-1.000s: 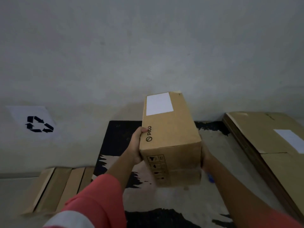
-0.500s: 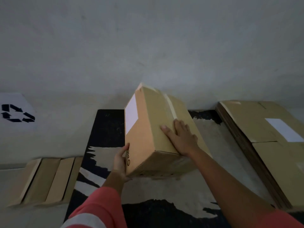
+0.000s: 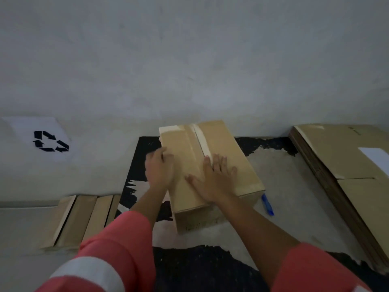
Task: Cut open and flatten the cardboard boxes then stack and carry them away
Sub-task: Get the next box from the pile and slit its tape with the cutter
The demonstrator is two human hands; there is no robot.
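A closed brown cardboard box [image 3: 227,148] lies on the black-and-white mat [image 3: 273,182], its taped seam facing up. My right hand [image 3: 214,180] lies flat on the top face with fingers spread. My left hand [image 3: 160,169] is at the box's upper left edge, blurred, fingers bent over the edge. A blue cutter [image 3: 267,205] lies on the mat just right of the box's near corner, touched by neither hand.
A stack of flattened boxes [image 3: 347,165] lies at the right. Folded cardboard pieces [image 3: 84,220] lie at the left on the floor. A white sheet with a recycling symbol [image 3: 50,141] lies at the far left. A grey wall stands behind.
The box has been turned from held in the air to lying on the mat, seam up. My right hand moved onto its top; the cutter came into view.
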